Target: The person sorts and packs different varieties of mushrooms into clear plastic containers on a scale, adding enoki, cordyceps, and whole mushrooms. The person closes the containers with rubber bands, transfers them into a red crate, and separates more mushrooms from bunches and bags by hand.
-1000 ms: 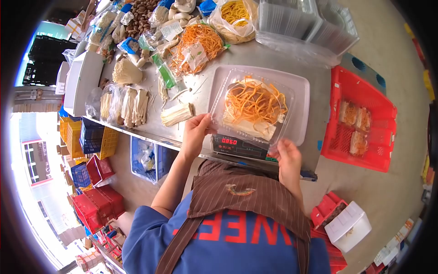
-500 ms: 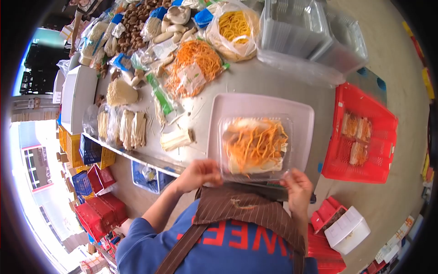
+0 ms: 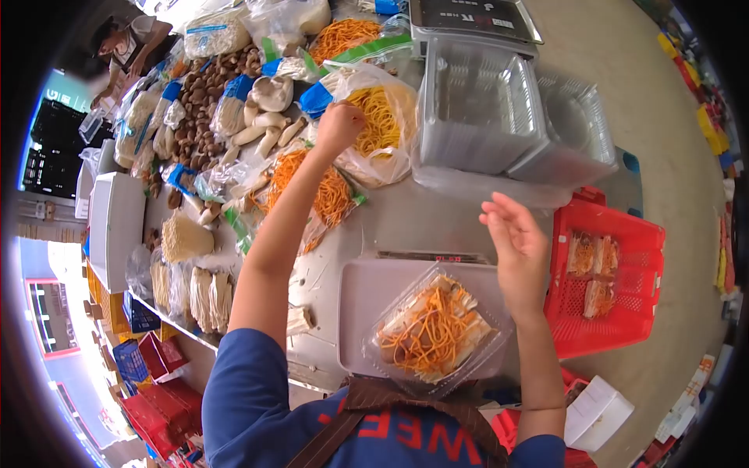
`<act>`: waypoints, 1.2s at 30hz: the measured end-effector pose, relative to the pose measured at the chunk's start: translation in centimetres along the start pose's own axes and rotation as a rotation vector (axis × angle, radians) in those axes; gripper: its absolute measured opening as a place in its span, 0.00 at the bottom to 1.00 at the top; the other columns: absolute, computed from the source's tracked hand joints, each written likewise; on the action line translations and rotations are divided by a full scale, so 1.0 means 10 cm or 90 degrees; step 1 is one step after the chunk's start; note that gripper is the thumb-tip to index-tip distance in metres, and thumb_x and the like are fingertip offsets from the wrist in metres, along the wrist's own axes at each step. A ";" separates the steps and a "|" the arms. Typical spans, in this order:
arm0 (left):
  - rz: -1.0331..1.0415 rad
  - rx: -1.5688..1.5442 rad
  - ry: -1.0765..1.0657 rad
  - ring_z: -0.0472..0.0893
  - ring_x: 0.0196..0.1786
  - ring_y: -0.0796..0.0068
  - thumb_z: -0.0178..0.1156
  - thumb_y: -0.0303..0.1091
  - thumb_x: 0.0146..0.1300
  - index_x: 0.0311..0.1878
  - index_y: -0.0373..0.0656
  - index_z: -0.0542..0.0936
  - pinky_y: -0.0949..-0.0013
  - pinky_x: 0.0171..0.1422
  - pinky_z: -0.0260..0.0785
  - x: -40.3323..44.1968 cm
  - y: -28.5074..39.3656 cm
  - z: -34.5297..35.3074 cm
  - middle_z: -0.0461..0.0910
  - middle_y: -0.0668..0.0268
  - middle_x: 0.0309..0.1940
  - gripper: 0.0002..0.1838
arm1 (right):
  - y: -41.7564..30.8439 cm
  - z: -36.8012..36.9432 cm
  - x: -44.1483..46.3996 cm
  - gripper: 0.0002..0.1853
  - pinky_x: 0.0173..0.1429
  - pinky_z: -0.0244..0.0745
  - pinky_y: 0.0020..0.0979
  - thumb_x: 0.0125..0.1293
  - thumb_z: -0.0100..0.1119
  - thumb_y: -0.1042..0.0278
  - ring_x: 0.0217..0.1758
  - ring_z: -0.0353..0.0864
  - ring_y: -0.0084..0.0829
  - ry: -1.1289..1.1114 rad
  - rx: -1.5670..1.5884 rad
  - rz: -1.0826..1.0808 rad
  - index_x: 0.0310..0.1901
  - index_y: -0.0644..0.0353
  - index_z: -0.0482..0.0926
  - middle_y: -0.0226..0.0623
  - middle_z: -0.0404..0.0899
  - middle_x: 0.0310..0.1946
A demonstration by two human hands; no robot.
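My left hand (image 3: 341,126) reaches over an open plastic bag of yellow strands (image 3: 376,117), its fingers curled together at the near side. Whether anything is between them is hidden. My right hand (image 3: 515,242) hangs in the air with its fingers stretched out and holds nothing. Below it, a clear plastic punnet (image 3: 374,355) lies turned at an angle on the pale tray (image 3: 355,292) of a scale with a red display (image 3: 449,258). Thin orange strands (image 3: 425,331) lie over pale mushrooms in the punnet. A bag of orange strands (image 3: 331,195) lies under my left forearm.
Stacked clear punnets (image 3: 480,109) stand at the back right. A red crate (image 3: 636,288) with several filled packs is on the right. Brown mushrooms (image 3: 207,117) and bundles of white enoki (image 3: 211,300) lie to the left. Another person (image 3: 136,51) is at the far left.
Both hands have let go of the punnet, which now lies turned on the tray. My left hand has gone forward to the yellow strands; my right hand has risen and opened.
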State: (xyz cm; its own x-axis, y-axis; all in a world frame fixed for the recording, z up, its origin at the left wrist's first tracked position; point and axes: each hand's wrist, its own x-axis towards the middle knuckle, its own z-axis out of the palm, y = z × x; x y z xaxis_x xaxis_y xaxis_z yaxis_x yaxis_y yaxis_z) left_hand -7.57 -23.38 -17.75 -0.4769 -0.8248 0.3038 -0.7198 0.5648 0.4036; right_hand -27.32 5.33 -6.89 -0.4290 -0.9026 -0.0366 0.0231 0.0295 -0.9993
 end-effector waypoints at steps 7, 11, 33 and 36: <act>0.088 -0.244 0.029 0.79 0.35 0.64 0.62 0.26 0.48 0.29 0.37 0.82 0.70 0.38 0.70 -0.36 0.99 -0.62 0.79 0.60 0.32 0.05 | 0.22 0.77 0.70 0.17 0.42 0.72 0.27 0.60 0.58 0.66 0.39 0.78 0.30 -0.028 -0.182 -0.183 0.45 0.71 0.73 0.44 0.77 0.36; 0.084 -0.247 0.141 0.79 0.33 0.65 0.56 0.21 0.55 0.32 0.35 0.77 0.71 0.38 0.71 -0.62 1.37 -0.63 0.79 0.60 0.30 0.02 | 0.09 0.77 0.64 0.15 0.50 0.67 0.26 0.61 0.56 0.65 0.40 0.76 0.25 -0.153 -0.029 -0.107 0.42 0.70 0.74 0.40 0.78 0.39; 0.098 -0.683 -0.612 0.72 0.29 0.80 0.52 0.71 0.48 0.61 0.34 0.63 0.73 0.32 0.64 -1.67 1.53 -0.08 0.74 0.68 0.26 0.50 | 0.84 -0.40 -2.27 0.21 0.18 0.52 0.32 0.55 0.58 0.62 0.13 0.58 0.30 0.290 -0.287 -0.108 0.11 0.60 0.61 0.33 0.57 0.10; -0.065 -0.770 -0.587 0.65 0.60 0.70 0.52 0.69 0.50 0.64 0.33 0.58 0.66 0.62 0.58 -2.09 1.39 -0.40 0.65 0.58 0.59 0.51 | 0.88 -0.27 -2.48 0.15 0.25 0.61 0.28 0.52 0.61 0.64 0.21 0.67 0.26 0.241 -0.190 0.109 0.18 0.62 0.68 0.35 0.66 0.16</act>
State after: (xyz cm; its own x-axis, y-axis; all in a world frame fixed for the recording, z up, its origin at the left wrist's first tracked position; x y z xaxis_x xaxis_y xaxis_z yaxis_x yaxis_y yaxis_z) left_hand -5.64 1.81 -15.01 -0.9200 -0.3297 -0.2119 -0.1553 -0.1897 0.9695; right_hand -18.94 29.14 -14.80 -0.7397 -0.6571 -0.1452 -0.1133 0.3343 -0.9356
